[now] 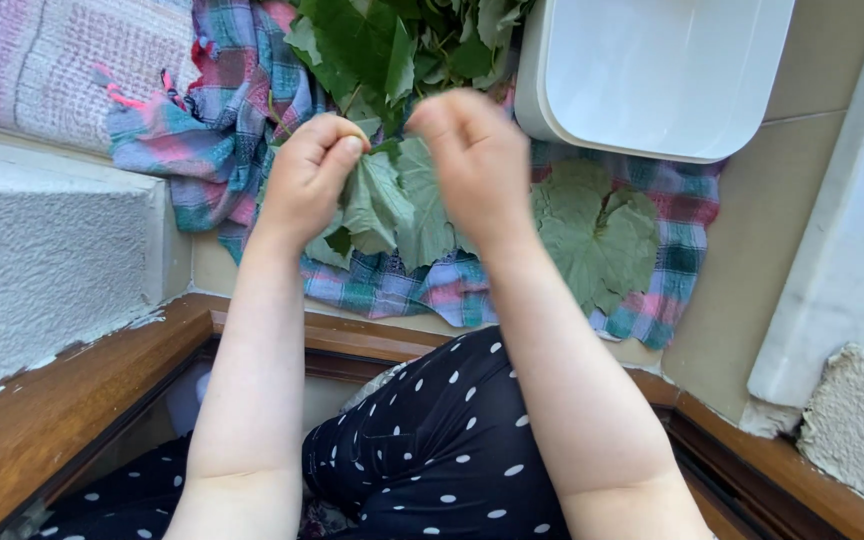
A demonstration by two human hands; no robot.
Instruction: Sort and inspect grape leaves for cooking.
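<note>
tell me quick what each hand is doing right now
Left hand: closed, pinching the green leaf.
Right hand: closed on the same leaf.

My right hand (477,165) hides its own fingertips; the top edge crops the white tub (652,70) and leaf pile (402,40).

Green on plaid
Green leaves (392,205) lie on a pink-blue-teal checked cloth (222,110); white tub (652,70); navy, white-dotted trousers (442,440).
</note>
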